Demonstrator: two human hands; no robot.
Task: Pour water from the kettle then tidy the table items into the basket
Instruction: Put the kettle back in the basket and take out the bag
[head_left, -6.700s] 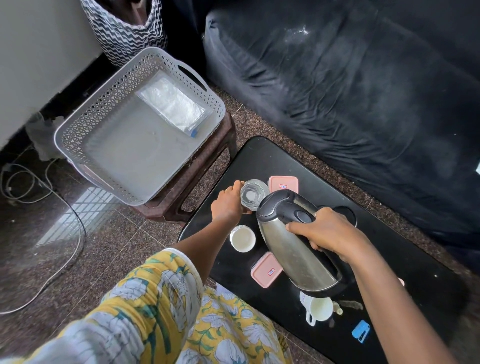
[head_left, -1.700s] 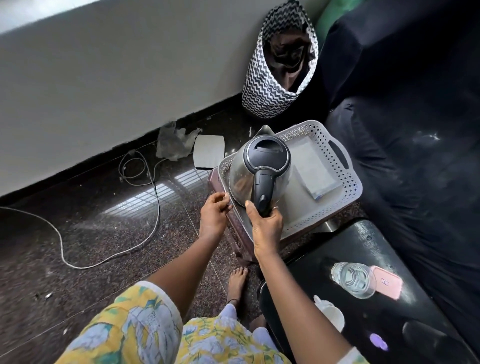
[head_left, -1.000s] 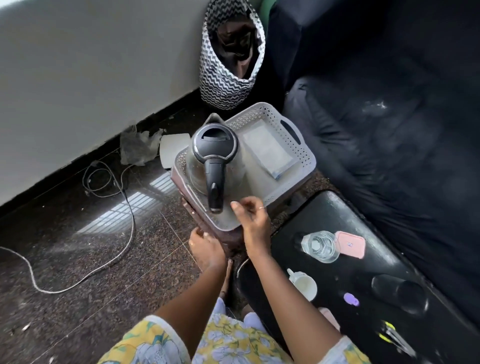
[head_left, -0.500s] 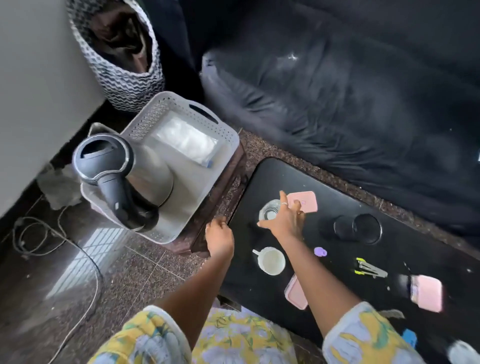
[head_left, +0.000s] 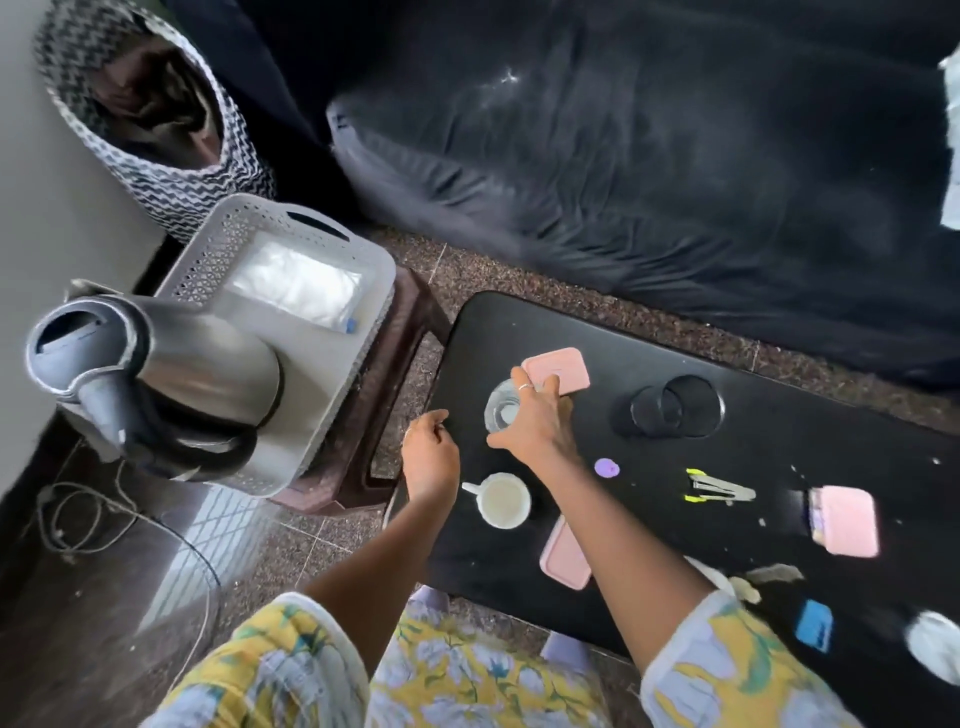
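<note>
- My right hand (head_left: 537, 423) is wrapped around the clear glass (head_left: 501, 411) near the tabletop's (head_left: 779, 415) left edge, thumb on its near side and fingers curled over the far side; the fingertips reach a pink lidded box (head_left: 558, 366) just behind it.
- My left hand (head_left: 430, 457) hovers at the tabletop's left edge, fingers loosely curled, holding nothing.
- The kettle (head_left: 161, 382) stands in the near end of the grey basket (head_left: 332, 364), handle toward me, lid up.
- The basket sits on a brown stool (head_left: 400, 364) just left of the tabletop; a clear plastic pouch (head_left: 298, 286) lies flat in its far end.
- A white mug (head_left: 503, 500) stands near the front edge, just beside my right forearm, and a second pink box (head_left: 563, 558) lies partly under that arm.
- The kettle's black base (head_left: 670, 406) rests toward the back edge, well apart from the kettle.
- Toward the right end lie a purple disc (head_left: 606, 467), a stapler (head_left: 719, 488), a third pink box (head_left: 847, 520) and a blue item (head_left: 814, 625) too blurred to name.
</note>
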